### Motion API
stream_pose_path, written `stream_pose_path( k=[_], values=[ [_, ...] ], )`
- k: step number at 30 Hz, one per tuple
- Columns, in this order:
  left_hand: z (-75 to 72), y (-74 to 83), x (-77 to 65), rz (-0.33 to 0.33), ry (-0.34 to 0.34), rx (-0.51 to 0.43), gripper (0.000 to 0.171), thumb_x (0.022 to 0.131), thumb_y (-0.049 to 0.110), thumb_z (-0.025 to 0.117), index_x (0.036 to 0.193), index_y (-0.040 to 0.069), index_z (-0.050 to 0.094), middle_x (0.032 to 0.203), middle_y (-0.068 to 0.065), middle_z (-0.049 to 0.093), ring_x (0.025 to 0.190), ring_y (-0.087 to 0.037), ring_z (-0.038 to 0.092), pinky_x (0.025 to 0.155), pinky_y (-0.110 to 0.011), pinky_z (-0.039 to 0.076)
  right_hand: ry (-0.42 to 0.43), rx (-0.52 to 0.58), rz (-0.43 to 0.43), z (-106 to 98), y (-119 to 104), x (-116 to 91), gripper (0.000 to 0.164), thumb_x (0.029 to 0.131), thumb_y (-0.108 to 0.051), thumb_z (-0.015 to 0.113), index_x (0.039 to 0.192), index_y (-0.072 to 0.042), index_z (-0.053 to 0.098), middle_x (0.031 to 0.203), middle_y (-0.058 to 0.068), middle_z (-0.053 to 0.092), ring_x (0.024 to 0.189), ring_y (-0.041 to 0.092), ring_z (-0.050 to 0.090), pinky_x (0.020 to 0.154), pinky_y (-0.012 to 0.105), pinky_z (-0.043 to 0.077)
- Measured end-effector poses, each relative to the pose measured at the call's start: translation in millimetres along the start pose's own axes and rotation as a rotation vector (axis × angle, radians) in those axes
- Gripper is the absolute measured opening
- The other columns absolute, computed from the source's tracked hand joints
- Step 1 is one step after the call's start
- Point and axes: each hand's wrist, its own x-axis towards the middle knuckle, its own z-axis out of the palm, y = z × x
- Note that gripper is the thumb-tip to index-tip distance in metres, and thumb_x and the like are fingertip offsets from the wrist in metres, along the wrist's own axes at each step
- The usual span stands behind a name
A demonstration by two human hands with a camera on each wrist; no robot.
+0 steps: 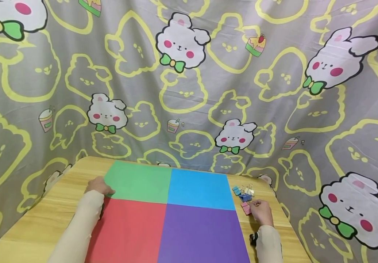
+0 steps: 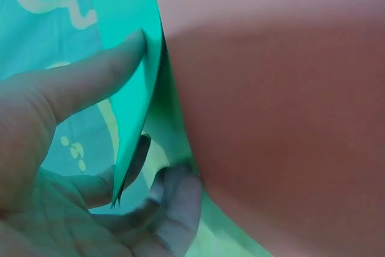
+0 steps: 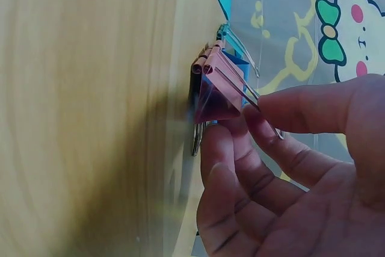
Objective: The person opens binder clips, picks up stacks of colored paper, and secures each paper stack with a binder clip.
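Observation:
My left hand (image 1: 99, 185) is at the left edge of a green sheet (image 1: 139, 179), close to where it meets a red sheet (image 1: 126, 230). The left wrist view shows the thumb on one face of the lifted green sheet (image 2: 127, 127) and fingers behind it, pinching its edge. Over at the right, my right hand (image 1: 262, 212) pinches a pink binder clip (image 1: 245, 208) by a wire handle. That clip (image 3: 221, 97) hangs tilted by the tabletop in the right wrist view. Right beside it lie a blue binder clip (image 1: 245, 197) and a teal one (image 1: 236, 190).
Blue (image 1: 200, 188) and purple (image 1: 202, 233) sheets complete a two-by-two block with the green and red ones on the wooden table (image 1: 41, 215). A pale clip (image 1: 249, 190) lies behind the blue clip. A patterned curtain (image 1: 189, 91) surrounds the table's back and sides.

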Motion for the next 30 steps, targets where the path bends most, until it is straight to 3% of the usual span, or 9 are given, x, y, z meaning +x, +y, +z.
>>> stream_pose_path(
  k=[4, 8, 13, 17, 20, 23, 30],
  values=[
    [0.3, -3.2, 4.7, 0.018, -0.008, -0.019, 0.068, 0.082, 0.025, 0.084, 0.122, -0.022, 0.055, 0.115, -0.044, 0.06, 0.101, -0.054, 0.062, 0.078, -0.057, 0.057, -0.009, 0.005, 0.003, -1, 1, 0, 0.03, 0.096, -0.017, 0.056, 0.107, 0.008, 0.068, 0.096, 0.021, 0.067, 0.072, 0.023, 0.058, 0.055, 0.03, 0.044],
    [1.0, -9.8, 8.2, 0.029, -0.012, -0.059, 0.06, 0.082, 0.022, 0.084, 0.115, -0.02, 0.057, 0.103, -0.036, 0.064, 0.089, -0.042, 0.066, 0.07, -0.047, 0.056, -0.014, 0.011, -0.001, 0, 1, 0, 0.028, 0.096, -0.017, 0.056, 0.104, 0.007, 0.068, 0.096, 0.021, 0.067, 0.071, 0.022, 0.058, 0.055, 0.03, 0.044],
    [1.9, -15.5, 5.3, 0.053, -0.033, -0.216, 0.037, 0.082, 0.013, 0.08, 0.097, -0.016, 0.062, 0.076, -0.018, 0.065, 0.063, -0.022, 0.067, 0.059, -0.034, 0.056, -0.015, 0.02, -0.008, 0, -1, -1, 0.028, 0.096, -0.016, 0.056, 0.105, 0.008, 0.066, 0.097, 0.022, 0.066, 0.071, 0.021, 0.056, 0.055, 0.03, 0.044],
    [1.8, -18.5, 1.5, 0.057, -0.054, -0.351, 0.024, 0.085, 0.006, 0.072, 0.09, -0.014, 0.06, 0.071, -0.014, 0.063, 0.056, -0.016, 0.067, 0.056, -0.03, 0.059, -0.048, 0.055, 0.012, 0, -3, -3, 0.032, 0.099, -0.02, 0.058, 0.113, 0.008, 0.065, 0.091, 0.016, 0.066, 0.062, 0.016, 0.051, 0.052, 0.03, 0.041],
    [1.5, -21.8, 1.7, 0.041, -0.09, -0.455, 0.02, 0.091, 0.003, 0.062, 0.095, -0.014, 0.052, 0.078, -0.015, 0.059, 0.062, -0.015, 0.067, 0.06, -0.029, 0.062, -0.067, 0.064, 0.009, 0, -3, -4, 0.038, 0.102, -0.025, 0.057, 0.12, 0.008, 0.065, 0.092, 0.017, 0.067, 0.062, 0.017, 0.051, 0.053, 0.03, 0.041],
    [0.5, -25.7, 4.0, 0.031, -0.131, -0.55, 0.022, 0.098, 0.003, 0.052, 0.106, -0.017, 0.046, 0.088, -0.019, 0.055, 0.07, -0.014, 0.067, 0.066, -0.03, 0.064, -0.048, 0.031, -0.019, 0, -3, -5, 0.041, 0.105, -0.025, 0.053, 0.121, 0.011, 0.066, 0.1, 0.023, 0.068, 0.074, 0.024, 0.058, 0.059, 0.031, 0.043],
    [-0.9, -34.4, 6.7, 0.013, -0.209, -0.701, 0.046, 0.107, 0.008, 0.04, 0.136, -0.027, 0.035, 0.097, -0.016, 0.067, 0.075, -0.012, 0.071, 0.07, -0.029, 0.064, -0.013, -0.036, -0.069, 0, -2, -2, 0.04, 0.105, -0.023, 0.052, 0.11, 0.011, 0.072, 0.108, 0.03, 0.072, 0.097, 0.037, 0.067, 0.072, 0.035, 0.052]
  ],
)
